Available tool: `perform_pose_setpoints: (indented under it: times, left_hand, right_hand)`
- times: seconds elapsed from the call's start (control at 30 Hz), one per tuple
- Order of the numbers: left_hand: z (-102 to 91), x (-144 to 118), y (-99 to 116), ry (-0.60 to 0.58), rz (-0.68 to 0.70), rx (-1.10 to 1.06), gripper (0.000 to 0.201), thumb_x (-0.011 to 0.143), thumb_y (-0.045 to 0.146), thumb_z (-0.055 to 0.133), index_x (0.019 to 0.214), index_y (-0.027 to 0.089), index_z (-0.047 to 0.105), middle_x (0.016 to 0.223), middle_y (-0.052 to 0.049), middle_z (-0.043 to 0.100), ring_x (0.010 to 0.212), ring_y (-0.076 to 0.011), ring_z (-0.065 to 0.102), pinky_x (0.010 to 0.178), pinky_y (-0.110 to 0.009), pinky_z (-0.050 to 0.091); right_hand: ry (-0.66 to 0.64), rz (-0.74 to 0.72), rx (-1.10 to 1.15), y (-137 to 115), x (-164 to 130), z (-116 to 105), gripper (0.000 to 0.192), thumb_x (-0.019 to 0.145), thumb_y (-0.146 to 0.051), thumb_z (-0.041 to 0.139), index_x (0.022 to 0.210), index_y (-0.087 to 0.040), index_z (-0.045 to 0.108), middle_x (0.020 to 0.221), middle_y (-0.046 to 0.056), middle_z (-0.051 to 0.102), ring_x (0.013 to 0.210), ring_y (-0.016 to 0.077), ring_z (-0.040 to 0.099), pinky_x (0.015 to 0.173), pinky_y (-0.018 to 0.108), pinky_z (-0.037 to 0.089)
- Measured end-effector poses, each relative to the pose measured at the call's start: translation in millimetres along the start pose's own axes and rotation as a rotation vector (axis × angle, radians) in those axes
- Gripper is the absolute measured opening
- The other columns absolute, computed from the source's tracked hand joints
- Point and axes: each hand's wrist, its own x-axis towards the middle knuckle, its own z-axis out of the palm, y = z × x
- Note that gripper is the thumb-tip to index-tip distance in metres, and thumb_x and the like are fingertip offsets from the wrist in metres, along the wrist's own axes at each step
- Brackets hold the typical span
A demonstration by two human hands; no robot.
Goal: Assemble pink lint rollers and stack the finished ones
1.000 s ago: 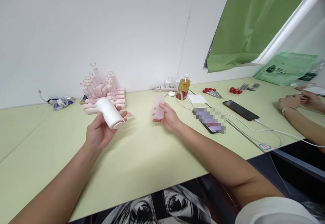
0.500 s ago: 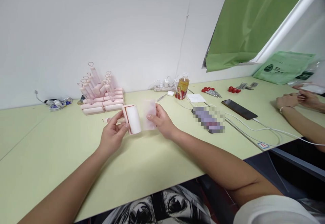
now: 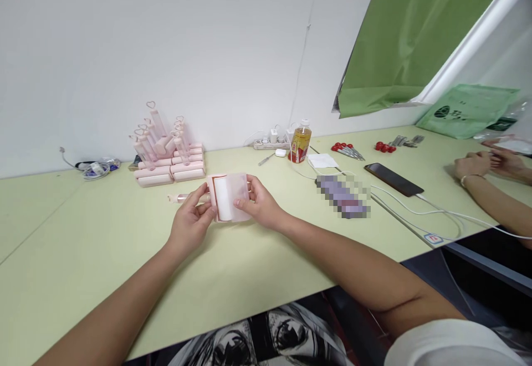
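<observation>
- The left hand [image 3: 192, 223] and the right hand [image 3: 258, 206] meet low over the pale green table [image 3: 249, 266], in front of the person's chest, with both forearms reaching in from the near edge.
- The left hand's thumb and fingers are pinched on the left end of a lint roller [image 3: 221, 199], a white roll with a pink frame; its thin pink handle [image 3: 183, 197] sticks out to the left past the fingers, just above the table.
- The right hand's fingers are pressed on a translucent pink cover [image 3: 240, 195], thumb on the near side and fingertips over the top edge.
- The cover now sits over the right part of the roll, so the two pieces overlap between the hands, and the white roll shows only at the left side.
- Half a second ago the cover stood beside the roll, only touching its right edge; a second ago the hands were well apart, the roller held up in the left hand and the cover alone in the right.
- Beyond the hands, a stack of pink lint rollers [image 3: 168, 158] stands near the wall.
- To the right lie a phone [image 3: 393, 179] with a white cable [image 3: 440, 211], and a bottle [image 3: 301, 142] beside a power strip [image 3: 272, 143].
- At the far right edge, another person's hands [image 3: 488, 164] rest on the table, well apart from the work.
</observation>
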Motion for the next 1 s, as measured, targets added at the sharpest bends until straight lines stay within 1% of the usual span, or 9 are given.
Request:
perform_pose_setpoints:
  times: [0.13, 0.23, 0.33, 0.5, 0.6, 0.7, 0.8, 0.93, 1.0]
  left_hand:
    - [0.9, -0.8, -3.9, -0.029, 0.023, 0.016, 0.074, 0.077, 0.047, 0.068, 0.142, 0.022, 0.042, 0.144, -0.015, 0.045, 0.098, -0.0238, 0.068, 0.080, -0.035, 0.059]
    - [1.2, -0.7, -3.6, -0.032, 0.050, 0.056, 0.068, 0.079, 0.047, 0.066, 0.139, 0.022, 0.046, 0.144, -0.015, 0.044, 0.095, -0.0230, 0.069, 0.080, -0.035, 0.059]
    - [2.2, -1.0, -0.9, -0.011, 0.072, 0.127, 0.062, 0.079, 0.044, 0.066, 0.135, 0.021, 0.051, 0.138, -0.014, 0.049, 0.091, -0.0219, 0.070, 0.078, -0.035, 0.060]
    - [6.1, -3.8, 0.2, 0.044, 0.083, 0.226, 0.057, 0.081, 0.038, 0.062, 0.134, 0.019, 0.052, 0.131, -0.013, 0.054, 0.088, -0.0209, 0.070, 0.081, -0.037, 0.060]
    - [7.7, -5.1, -1.5, 0.051, 0.087, 0.221, 0.056, 0.081, 0.036, 0.062, 0.133, 0.019, 0.053, 0.132, -0.012, 0.054, 0.091, -0.0212, 0.070, 0.083, -0.036, 0.060]
    - [7.9, -5.5, -1.3, 0.052, 0.094, 0.180, 0.056, 0.080, 0.037, 0.064, 0.132, 0.020, 0.053, 0.132, -0.012, 0.054, 0.090, -0.0207, 0.070, 0.081, -0.036, 0.060]
    - [8.1, -5.3, 2.1, 0.071, 0.056, 0.155, 0.056, 0.078, 0.037, 0.067, 0.129, 0.019, 0.056, 0.132, -0.012, 0.055, 0.086, -0.0202, 0.071, 0.078, -0.035, 0.061]
    - [9.7, -4.7, 8.0, 0.095, -0.055, 0.139, 0.058, 0.074, 0.036, 0.070, 0.127, 0.016, 0.057, 0.125, -0.012, 0.061, 0.082, -0.0207, 0.071, 0.074, -0.036, 0.062]
    - [10.4, -4.5, 10.0, 0.103, -0.083, 0.136, 0.058, 0.074, 0.034, 0.071, 0.127, 0.016, 0.056, 0.124, -0.012, 0.062, 0.082, -0.0207, 0.071, 0.074, -0.036, 0.062]
  right_hand:
    - [-0.012, 0.011, 0.036, 0.1, -0.6, 1.9, 0.070, 0.073, -0.047, 0.074, 0.130, -0.026, 0.039, 0.115, 0.007, 0.053, 0.090, 0.0191, 0.061, 0.081, 0.038, 0.052]
    - [-0.004, 0.034, 0.048, 1.5, -1.4, 3.1, 0.070, 0.073, -0.047, 0.074, 0.129, -0.026, 0.039, 0.115, 0.008, 0.053, 0.089, 0.0193, 0.062, 0.078, 0.038, 0.053]
    - [0.008, 0.050, 0.027, 4.4, -1.7, 3.8, 0.070, 0.073, -0.047, 0.073, 0.130, -0.026, 0.039, 0.115, 0.008, 0.054, 0.088, 0.0194, 0.062, 0.076, 0.038, 0.054]
    - [0.015, 0.041, -0.001, 7.7, -2.2, 5.3, 0.072, 0.073, -0.047, 0.073, 0.132, -0.025, 0.039, 0.113, 0.008, 0.054, 0.087, 0.0193, 0.062, 0.075, 0.037, 0.053]
    - [0.004, 0.039, 0.006, 5.8, -2.7, 5.9, 0.072, 0.074, -0.047, 0.073, 0.133, -0.024, 0.038, 0.114, 0.008, 0.053, 0.089, 0.0198, 0.061, 0.076, 0.037, 0.053]
    - [-0.039, 0.026, 0.085, 2.0, -2.7, 5.8, 0.071, 0.074, -0.048, 0.071, 0.132, -0.023, 0.039, 0.117, 0.009, 0.053, 0.093, 0.0203, 0.061, 0.077, 0.036, 0.052]
    - [-0.045, 0.045, 0.150, -0.9, -1.7, 5.8, 0.068, 0.074, -0.049, 0.071, 0.129, -0.022, 0.042, 0.117, 0.010, 0.055, 0.094, 0.0208, 0.061, 0.077, 0.035, 0.052]
    - [0.058, 0.136, 0.090, -0.2, -0.3, 7.6, 0.062, 0.076, -0.046, 0.069, 0.127, -0.019, 0.044, 0.109, 0.009, 0.059, 0.088, 0.0201, 0.062, 0.074, 0.033, 0.052]
    - [0.103, 0.158, 0.057, 1.4, -0.1, 9.0, 0.060, 0.077, -0.044, 0.068, 0.127, -0.020, 0.044, 0.106, 0.008, 0.058, 0.084, 0.0192, 0.063, 0.071, 0.033, 0.052]
